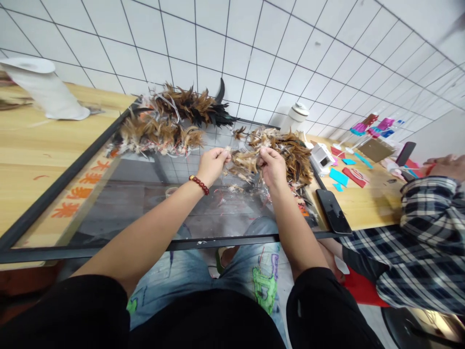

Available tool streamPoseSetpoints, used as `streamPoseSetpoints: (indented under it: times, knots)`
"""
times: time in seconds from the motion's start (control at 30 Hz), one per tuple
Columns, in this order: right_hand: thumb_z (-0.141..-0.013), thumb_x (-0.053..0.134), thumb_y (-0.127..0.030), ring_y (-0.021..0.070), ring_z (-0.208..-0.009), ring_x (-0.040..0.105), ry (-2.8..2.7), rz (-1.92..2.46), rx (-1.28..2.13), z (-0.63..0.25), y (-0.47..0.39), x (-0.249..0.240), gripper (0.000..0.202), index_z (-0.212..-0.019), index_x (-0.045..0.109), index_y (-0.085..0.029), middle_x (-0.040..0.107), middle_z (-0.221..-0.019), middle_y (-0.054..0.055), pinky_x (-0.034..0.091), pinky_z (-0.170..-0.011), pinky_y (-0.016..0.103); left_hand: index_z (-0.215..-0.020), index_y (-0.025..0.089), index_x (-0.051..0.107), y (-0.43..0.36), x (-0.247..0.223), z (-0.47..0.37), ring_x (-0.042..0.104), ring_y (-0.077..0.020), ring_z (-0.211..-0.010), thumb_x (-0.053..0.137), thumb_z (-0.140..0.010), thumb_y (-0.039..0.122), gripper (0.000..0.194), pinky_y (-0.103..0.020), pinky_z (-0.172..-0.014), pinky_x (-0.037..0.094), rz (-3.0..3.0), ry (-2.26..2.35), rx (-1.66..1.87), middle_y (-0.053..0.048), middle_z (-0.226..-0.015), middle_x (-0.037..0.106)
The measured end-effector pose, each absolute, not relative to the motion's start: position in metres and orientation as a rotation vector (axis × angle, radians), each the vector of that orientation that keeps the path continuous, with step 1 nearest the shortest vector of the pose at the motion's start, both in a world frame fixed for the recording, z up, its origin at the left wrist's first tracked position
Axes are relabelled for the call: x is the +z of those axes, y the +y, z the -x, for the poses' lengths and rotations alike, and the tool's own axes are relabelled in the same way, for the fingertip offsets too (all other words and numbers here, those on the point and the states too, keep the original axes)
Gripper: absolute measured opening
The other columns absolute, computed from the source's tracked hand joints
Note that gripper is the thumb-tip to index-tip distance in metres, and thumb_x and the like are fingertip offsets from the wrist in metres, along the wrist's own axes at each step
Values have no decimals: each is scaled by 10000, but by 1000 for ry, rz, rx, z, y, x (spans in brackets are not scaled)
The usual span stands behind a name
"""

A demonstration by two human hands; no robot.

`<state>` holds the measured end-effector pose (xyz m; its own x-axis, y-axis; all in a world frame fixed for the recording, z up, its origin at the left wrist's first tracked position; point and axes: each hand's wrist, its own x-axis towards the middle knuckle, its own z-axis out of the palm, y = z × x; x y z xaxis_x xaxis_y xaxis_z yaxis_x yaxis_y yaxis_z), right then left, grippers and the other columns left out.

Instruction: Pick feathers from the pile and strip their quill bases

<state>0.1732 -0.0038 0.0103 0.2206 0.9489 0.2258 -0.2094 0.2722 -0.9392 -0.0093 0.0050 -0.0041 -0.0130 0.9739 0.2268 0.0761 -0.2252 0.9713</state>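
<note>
My left hand (213, 164), with a beaded bracelet (199, 184) at the wrist, is closed in a pinch on a pale, fluffy feather end. My right hand (272, 167) pinches the other side of what looks like a small bunch of tan feathers (244, 161) stretched between the hands. Right behind my right hand lies a heap of brown feathers (296, 157), partly hidden by it. Beyond my left hand, a row of tan feathers (160, 133) with white fluffy bases lies on the glass, and a darker feather bundle (196, 107) rests behind it.
A black-framed glass panel (145, 194) forms the work surface. A white roll (47, 89) stands at left. To the right are a white bottle (295, 118), a small white device (321, 159) and a phone (333, 211). A person in a checked sleeve (428, 203) sits there, beside colored pieces (338, 178).
</note>
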Motion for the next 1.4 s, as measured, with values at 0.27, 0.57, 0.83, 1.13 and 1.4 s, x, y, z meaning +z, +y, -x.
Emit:
streamPoseSetpoints:
  times: [0.27, 0.57, 0.83, 1.13, 1.4]
  knots:
    - [-649, 750, -391, 135, -716, 571, -1332, 1055, 845, -155, -13, 3, 196, -684, 706, -203, 655, -716, -9, 460, -720, 281, -676, 146, 686, -1, 5, 5, 586, -143, -676, 620, -765, 358, 239, -254, -655, 451, -1277, 1098, 1330, -54, -713, 696]
    - [-676, 732, -408, 151, -762, 587, -1349, 1054, 742, -143, -13, -4, 203, -732, 715, -214, 678, -768, 2, 471, -776, 299, -588, 140, 640, -12, 1, -5, 417, -81, -478, 725, -672, 409, 294, -225, -484, 323, -1282, 996, 1149, 24, -488, 527]
    - [-661, 741, -473, 73, -512, 412, -1297, 1067, 939, -151, -14, 3, 303, -642, 666, -181, 499, -518, -56, 373, -535, 222, -625, 138, 598, -4, -1, -4, 554, -97, -545, 669, -762, 359, 269, -230, -581, 450, -1091, 982, 1299, -19, -597, 625]
    - [-660, 739, -476, 91, -602, 504, -1256, 1012, 970, -150, -16, 7, 361, -883, 727, -192, 616, -672, -19, 428, -577, 231, -669, 143, 599, -14, 9, 0, 568, -105, -521, 671, -793, 277, 197, -240, -573, 455, -1130, 782, 1046, 8, -525, 542]
    - [-668, 765, -402, 99, -607, 546, -1270, 909, 1031, -150, -20, 11, 233, -709, 671, -193, 603, -625, -20, 468, -626, 248, -721, 131, 637, -15, 7, -2, 574, -98, -536, 701, -770, 326, 210, -218, -545, 444, -1127, 731, 977, 10, -542, 537]
